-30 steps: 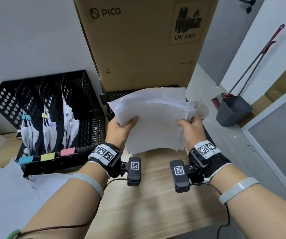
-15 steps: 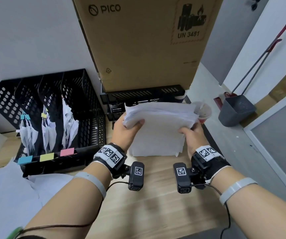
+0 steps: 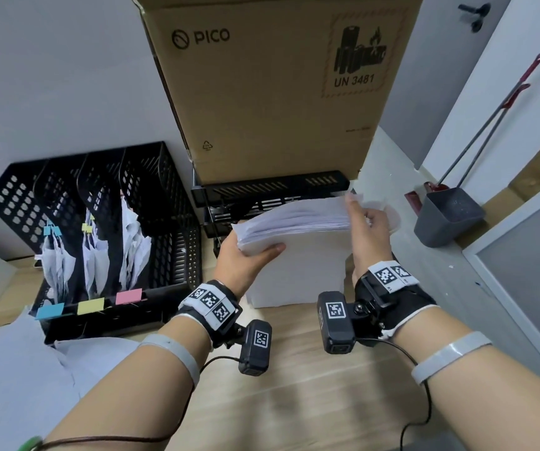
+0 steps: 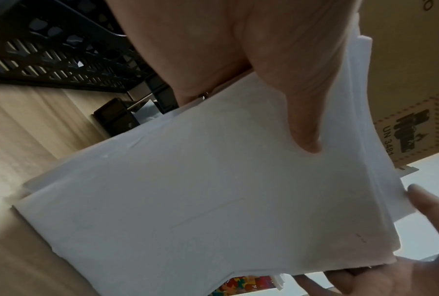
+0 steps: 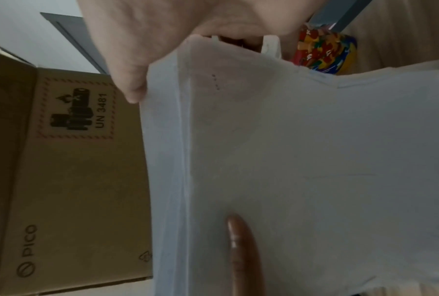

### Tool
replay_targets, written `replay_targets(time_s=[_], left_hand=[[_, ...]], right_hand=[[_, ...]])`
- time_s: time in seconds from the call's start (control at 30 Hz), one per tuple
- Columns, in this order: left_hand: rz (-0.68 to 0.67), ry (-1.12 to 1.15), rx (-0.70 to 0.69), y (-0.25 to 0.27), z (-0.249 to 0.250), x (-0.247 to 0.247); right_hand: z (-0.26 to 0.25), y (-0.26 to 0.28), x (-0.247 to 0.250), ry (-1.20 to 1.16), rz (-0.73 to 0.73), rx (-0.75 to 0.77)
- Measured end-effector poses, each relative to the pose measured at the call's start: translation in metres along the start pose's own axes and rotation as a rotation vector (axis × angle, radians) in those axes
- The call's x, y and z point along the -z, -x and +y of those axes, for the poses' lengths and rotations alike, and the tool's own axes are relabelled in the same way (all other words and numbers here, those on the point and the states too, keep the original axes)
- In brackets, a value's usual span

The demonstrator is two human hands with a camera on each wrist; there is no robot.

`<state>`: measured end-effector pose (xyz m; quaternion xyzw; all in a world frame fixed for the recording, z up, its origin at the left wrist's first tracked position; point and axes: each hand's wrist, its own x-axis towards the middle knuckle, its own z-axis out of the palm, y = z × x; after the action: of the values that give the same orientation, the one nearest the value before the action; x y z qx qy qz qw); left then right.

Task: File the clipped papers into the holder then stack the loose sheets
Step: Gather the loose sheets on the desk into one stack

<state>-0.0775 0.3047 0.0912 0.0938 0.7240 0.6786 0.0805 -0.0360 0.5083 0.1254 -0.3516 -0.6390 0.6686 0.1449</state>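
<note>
Head view: loose sheets [image 3: 298,222] stand on their lower edge on the desk [image 3: 294,385], long axis left-right, faces toward and away from the person. Left hand [image 3: 245,258] pinches the left end, thumb on front; right hand [image 3: 368,222] clasps the right end. Clipped papers [image 3: 96,252] sit in the holder [image 3: 164,203], well left.

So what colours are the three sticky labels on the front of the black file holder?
Blue, yellow and pink, left to right, on the file holder; the head view shows them best.
</note>
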Motion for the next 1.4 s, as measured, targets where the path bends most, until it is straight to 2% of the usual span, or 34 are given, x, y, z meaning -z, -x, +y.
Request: replay_targets(time_s=[0.37, 0.53, 0.7, 0.8, 0.9, 0.97, 1.03, 1.13, 1.2, 1.3, 1.4], left_hand=[[0.007, -0.022, 0.057, -0.003, -0.006, -0.002], [0.034, -0.078, 0.108, -0.006, -0.018, -0.001], [0.112, 0.072, 0.075, -0.013, 0.008, -0.001], [0.09, 0.149, 0.062, -0.016, 0.015, 0.0], [0.06, 0.178, 0.121, -0.01, -0.006, -0.001], [0.026, 0.149, 0.195, -0.002, -0.03, -0.003], [0.01, 0.134, 0.262, 0.004, -0.048, -0.006], [0.03, 0.135, 0.318, 0.006, -0.057, -0.009], [0.052, 0.173, 0.323, 0.005, -0.057, -0.009], [0.089, 0.29, 0.34, 0.005, -0.057, -0.008], [0.056, 0.218, 0.374, 0.012, -0.07, -0.011]], right_hand=[[0.002, -0.007, -0.005, 0.083, 0.051, 0.111], [0.006, -0.012, 0.004, 0.054, -0.088, 0.068], [0.016, -0.01, 0.018, 0.042, -0.306, 0.144], [0.022, -0.01, 0.02, 0.147, -0.249, 0.202], [0.046, -0.003, 0.023, 0.127, -0.161, 0.081], [0.069, 0.001, 0.024, 0.186, -0.173, -0.078], [0.085, 0.003, 0.026, 0.273, -0.195, -0.169], [0.094, 0.0, 0.027, 0.311, -0.223, -0.196], [0.096, -0.004, 0.027, 0.292, -0.182, -0.211], [0.1, -0.008, 0.026, 0.191, -0.108, -0.322], [0.107, -0.004, 0.026, 0.226, -0.121, -0.331]])
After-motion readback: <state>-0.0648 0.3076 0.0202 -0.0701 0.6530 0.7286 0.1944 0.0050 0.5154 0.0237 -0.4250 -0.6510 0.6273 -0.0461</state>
